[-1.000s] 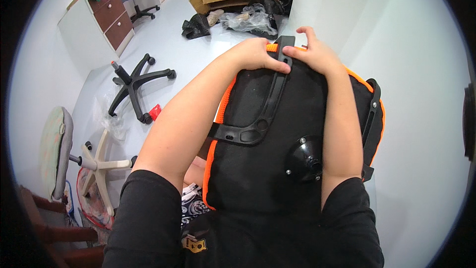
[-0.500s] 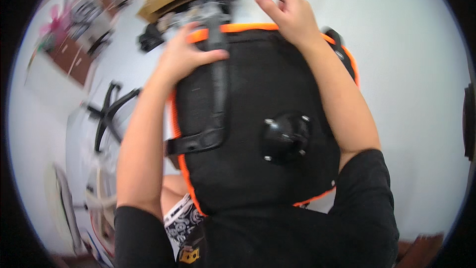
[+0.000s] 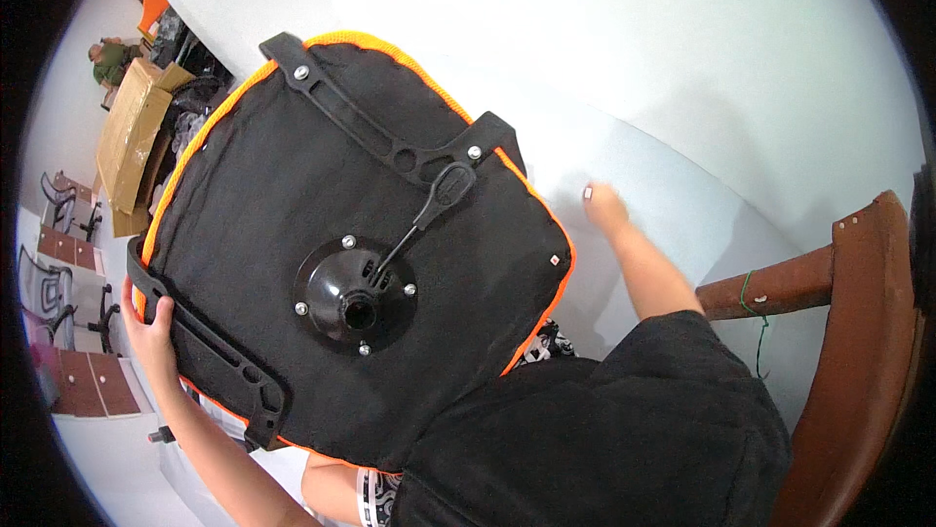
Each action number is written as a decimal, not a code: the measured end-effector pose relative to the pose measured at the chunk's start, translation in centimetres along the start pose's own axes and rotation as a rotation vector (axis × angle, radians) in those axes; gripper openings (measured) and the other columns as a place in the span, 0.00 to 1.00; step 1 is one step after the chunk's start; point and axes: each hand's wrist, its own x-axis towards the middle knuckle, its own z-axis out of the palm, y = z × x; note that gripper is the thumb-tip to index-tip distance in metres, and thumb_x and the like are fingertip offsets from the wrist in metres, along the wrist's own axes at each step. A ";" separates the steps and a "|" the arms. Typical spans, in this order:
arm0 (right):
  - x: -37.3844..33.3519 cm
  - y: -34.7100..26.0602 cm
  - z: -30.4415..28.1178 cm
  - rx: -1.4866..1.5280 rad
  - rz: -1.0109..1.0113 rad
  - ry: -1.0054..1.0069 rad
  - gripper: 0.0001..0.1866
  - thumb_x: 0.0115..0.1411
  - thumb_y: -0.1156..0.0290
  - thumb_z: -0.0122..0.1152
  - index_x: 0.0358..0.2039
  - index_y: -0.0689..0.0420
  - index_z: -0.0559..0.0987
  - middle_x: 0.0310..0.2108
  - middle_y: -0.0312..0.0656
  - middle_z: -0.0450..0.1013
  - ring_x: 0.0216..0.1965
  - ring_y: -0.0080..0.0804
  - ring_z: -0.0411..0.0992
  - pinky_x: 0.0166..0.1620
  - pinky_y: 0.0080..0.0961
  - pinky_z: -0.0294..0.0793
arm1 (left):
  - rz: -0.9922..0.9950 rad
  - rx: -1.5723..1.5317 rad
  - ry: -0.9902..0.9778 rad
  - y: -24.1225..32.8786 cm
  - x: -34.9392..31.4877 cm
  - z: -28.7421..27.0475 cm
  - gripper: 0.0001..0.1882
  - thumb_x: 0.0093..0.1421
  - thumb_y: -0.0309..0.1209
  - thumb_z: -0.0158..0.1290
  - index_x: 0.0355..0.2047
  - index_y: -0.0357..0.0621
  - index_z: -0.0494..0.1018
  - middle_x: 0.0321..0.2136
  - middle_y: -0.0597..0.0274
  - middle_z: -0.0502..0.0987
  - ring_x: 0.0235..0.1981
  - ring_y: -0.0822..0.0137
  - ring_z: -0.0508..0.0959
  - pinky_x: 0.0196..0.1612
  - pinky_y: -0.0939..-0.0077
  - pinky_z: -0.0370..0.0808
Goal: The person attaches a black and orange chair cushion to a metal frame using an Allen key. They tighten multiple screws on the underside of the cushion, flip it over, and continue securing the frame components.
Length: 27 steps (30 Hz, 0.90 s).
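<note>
An upturned office chair seat (image 3: 253,205), black with orange edging, rests tilted against my lap, underside facing me. Bolted to its middle is a round black mount (image 3: 336,278) with a central hole, and a lever (image 3: 429,210) sticks out from it. One black armrest (image 3: 361,127) is fixed along the far side, another armrest (image 3: 219,351) along the near left. My left hand (image 3: 151,332) grips the left edge at that second armrest, thumb on top. Off the seat's right side, my right hand (image 3: 609,210) is closed, with a small pale bit showing at its fingers.
A brown wooden chair (image 3: 858,312) with a green string stands close on my right. At the far left are an open cardboard box (image 3: 136,137), black plastic-wrapped items, brown cabinets (image 3: 88,381) and office chairs. Behind the box, a person in green (image 3: 112,61) is visible. A pale floor surrounds the seat.
The seat has turned and shifted left, bringing both armrests and the lever into view. My left hand moved down the left edge; my right hand left the far edge for the right side.
</note>
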 end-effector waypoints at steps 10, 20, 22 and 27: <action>-5.9 -4.4 0.1 0.282 -0.174 0.164 0.14 0.57 0.61 0.55 0.39 0.55 0.77 0.39 0.47 0.73 0.41 0.43 0.71 0.46 0.39 0.71 | -0.033 0.003 0.025 3.9 -0.9 -0.4 0.37 0.49 0.31 0.60 0.59 0.41 0.59 0.48 0.53 0.71 0.48 0.63 0.71 0.54 0.72 0.64; -7.1 -13.1 -5.9 1.956 0.371 -0.865 0.23 0.66 0.57 0.39 0.45 0.64 0.73 0.41 0.48 0.75 0.38 0.38 0.75 0.44 0.38 0.75 | 0.089 0.105 0.068 6.2 -0.1 -3.7 0.40 0.47 0.34 0.61 0.59 0.39 0.58 0.49 0.54 0.69 0.50 0.62 0.69 0.55 0.72 0.62; -7.7 -15.5 -7.1 1.971 0.400 -0.912 0.22 0.65 0.56 0.41 0.44 0.62 0.74 0.39 0.48 0.76 0.36 0.37 0.76 0.42 0.37 0.76 | 0.149 0.167 0.093 3.6 0.8 -7.7 0.40 0.48 0.35 0.60 0.60 0.38 0.56 0.54 0.53 0.65 0.55 0.61 0.64 0.60 0.70 0.57; -12.5 -22.2 -6.0 1.643 0.275 -0.778 0.19 0.63 0.59 0.49 0.43 0.62 0.76 0.36 0.43 0.76 0.35 0.32 0.74 0.42 0.30 0.73 | 0.264 0.270 0.152 -0.1 -0.2 -19.8 0.42 0.51 0.42 0.58 0.63 0.40 0.53 0.60 0.52 0.58 0.62 0.59 0.57 0.64 0.65 0.50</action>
